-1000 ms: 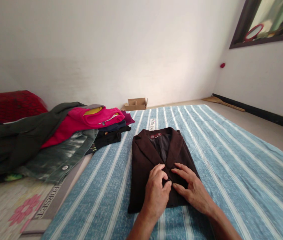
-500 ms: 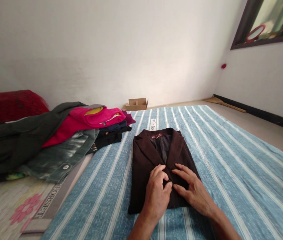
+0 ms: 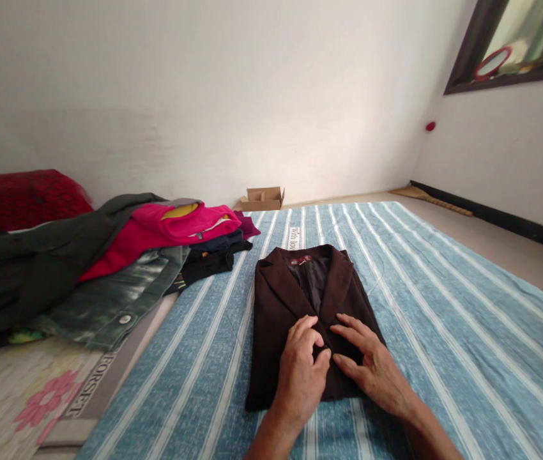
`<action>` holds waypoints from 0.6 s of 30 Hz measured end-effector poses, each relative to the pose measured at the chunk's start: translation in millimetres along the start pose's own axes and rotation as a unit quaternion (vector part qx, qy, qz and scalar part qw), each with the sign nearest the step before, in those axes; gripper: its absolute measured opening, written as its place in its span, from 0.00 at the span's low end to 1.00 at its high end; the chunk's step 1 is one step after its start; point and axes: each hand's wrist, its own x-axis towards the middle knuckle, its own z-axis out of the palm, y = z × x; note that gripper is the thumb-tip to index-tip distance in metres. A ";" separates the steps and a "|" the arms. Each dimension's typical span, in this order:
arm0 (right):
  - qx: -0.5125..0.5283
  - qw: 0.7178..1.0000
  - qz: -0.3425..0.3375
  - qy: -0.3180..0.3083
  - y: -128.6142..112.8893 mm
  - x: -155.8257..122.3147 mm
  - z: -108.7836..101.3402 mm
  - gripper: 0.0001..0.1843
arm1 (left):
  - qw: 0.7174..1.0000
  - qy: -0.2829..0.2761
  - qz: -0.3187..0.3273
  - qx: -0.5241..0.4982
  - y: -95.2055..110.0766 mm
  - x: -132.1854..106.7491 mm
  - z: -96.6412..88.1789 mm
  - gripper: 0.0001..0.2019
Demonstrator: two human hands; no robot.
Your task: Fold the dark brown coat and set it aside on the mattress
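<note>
A dark brown blazer (image 3: 271, 319), folded into a neat rectangle, lies face up with its collar pointing away from me. Its lapels meet in a V, and a red label shows inside the neck over a dark lining. On the blazer's front rests my left hand (image 3: 303, 364), fingers slightly bent and thumb apart, near the middle closure. Facing it across the front edge is my right hand (image 3: 372, 367), its fingers spread on the cloth. Neither hand visibly grasps the fabric. The blazer's lower right part is hidden by my right hand and forearm.
Under the blazer spreads a blue sheet (image 3: 444, 306) with white stripes. Heaped clothes lie at left, including a pink garment (image 3: 156, 236) and dark denim (image 3: 122, 300). Behind them sits a red bundle (image 3: 22, 198). A cardboard box (image 3: 262, 199) stands by the wall.
Both hands and the blazer stay in practically the same place. The view shifts very slightly; nothing is taken hold of or let go.
</note>
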 end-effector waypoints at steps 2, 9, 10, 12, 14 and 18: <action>0.002 1.000 0.001 -0.001 -0.2 0.0 -0.2 0.23 | 1.000 0.000 0.002 0.001 0.1 -0.4 -0.1 0.10; 0.001 1.000 0.003 -0.002 -0.5 -0.1 -0.3 0.23 | 1.000 0.001 0.005 0.005 -0.2 -2.0 0.2 0.11; 0.000 1.000 0.003 -0.001 -0.6 -0.1 -0.2 0.23 | 1.000 0.001 0.005 0.006 -0.2 -1.9 0.3 0.10; -0.001 1.000 0.002 -0.001 -0.5 -0.1 -0.2 0.23 | 1.000 0.001 0.005 0.006 -0.2 -1.5 0.4 0.10; -0.001 1.000 0.000 -0.001 -0.4 -0.1 0.0 0.23 | 1.000 0.000 0.005 0.008 -0.2 -1.1 0.3 0.10; 0.000 1.000 -0.001 0.002 -0.4 -0.1 0.1 0.22 | 1.000 -0.001 0.008 0.010 -0.3 -1.0 -0.1 0.10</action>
